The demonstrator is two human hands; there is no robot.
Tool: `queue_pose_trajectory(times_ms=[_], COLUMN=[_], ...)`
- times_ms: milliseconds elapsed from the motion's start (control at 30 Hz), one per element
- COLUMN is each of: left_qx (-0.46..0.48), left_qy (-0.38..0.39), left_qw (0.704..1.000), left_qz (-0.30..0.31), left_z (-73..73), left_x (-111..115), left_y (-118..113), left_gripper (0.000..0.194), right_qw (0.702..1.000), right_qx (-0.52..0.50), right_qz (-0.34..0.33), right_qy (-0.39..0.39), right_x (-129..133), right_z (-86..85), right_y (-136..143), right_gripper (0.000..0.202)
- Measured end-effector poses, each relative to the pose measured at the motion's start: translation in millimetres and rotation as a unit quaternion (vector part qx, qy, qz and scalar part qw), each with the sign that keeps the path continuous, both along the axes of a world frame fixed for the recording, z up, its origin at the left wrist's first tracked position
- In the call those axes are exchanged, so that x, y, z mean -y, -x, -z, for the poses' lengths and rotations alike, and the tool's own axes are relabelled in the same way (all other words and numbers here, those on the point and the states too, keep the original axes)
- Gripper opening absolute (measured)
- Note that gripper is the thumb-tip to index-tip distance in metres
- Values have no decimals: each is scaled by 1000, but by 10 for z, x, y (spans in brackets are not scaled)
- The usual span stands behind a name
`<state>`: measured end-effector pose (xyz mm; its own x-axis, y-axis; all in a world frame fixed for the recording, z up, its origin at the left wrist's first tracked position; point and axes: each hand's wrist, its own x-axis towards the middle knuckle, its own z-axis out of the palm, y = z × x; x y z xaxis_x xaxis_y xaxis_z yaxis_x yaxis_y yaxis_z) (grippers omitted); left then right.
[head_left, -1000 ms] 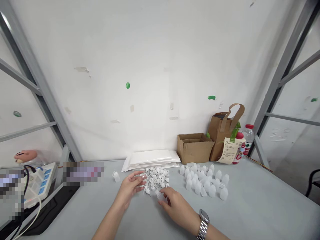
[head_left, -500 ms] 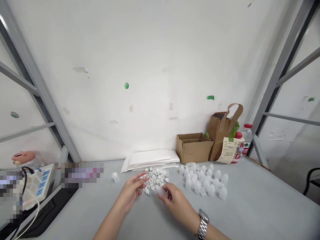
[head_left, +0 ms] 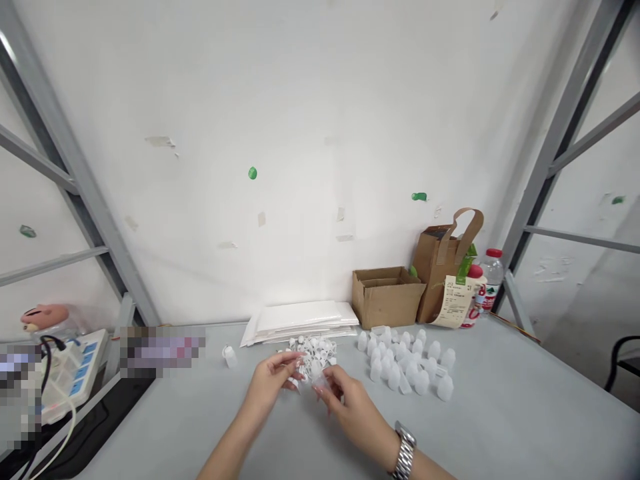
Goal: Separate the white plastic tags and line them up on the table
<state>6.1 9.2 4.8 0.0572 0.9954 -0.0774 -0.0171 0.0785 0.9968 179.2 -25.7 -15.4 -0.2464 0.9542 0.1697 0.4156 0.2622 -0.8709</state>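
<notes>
Bottle (head_left: 319, 375) is pinched in right hand (head_left: 353, 402) | left hand (head_left: 271, 381) half-curled, hold unclear | judged light, slick, easily squeezed; best gripped by sides

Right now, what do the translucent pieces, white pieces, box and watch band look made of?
Translucent pieces: probably plastic, frosted; light comes through milky.
White pieces: likely plastic, opaque and pale; too small to rule out silicone.
Box: cardboard, by its matte brown walls and folded shape.
Watch band: seemingly metal, polished; silver links catch the light.
</notes>
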Motion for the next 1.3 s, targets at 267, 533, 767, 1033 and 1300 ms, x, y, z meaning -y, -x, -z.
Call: queue_pose_trajectory(times_ms=[267, 533, 767, 1033, 1300], left_qx=[23, 45, 99, 138, 137], left_qy=[7, -36, -21, -8, 16], left_qw=[998, 997, 994, 989, 986], left_qz=[55, 49, 47, 49, 98], left_z=[48, -28, -11, -40, -101], left_x=[93, 193, 231, 267, 283], left_y=[-122, -212, -282, -325, -319], left_gripper=[39, 31, 26, 27, 21], right_qw=[1000, 998, 995, 981, 987], right_qx=[-23, -5, 13, 74, 41], right_qz=[-2, 61, 87, 113, 107], right_qy=[14, -9, -44, -138, -116], right_x=[-19, -53, -23, 4, 12], right_z=[58, 42, 49, 102, 76], right_y=[1, 8, 37, 30, 39], right_gripper=[15, 12, 17, 21, 17])
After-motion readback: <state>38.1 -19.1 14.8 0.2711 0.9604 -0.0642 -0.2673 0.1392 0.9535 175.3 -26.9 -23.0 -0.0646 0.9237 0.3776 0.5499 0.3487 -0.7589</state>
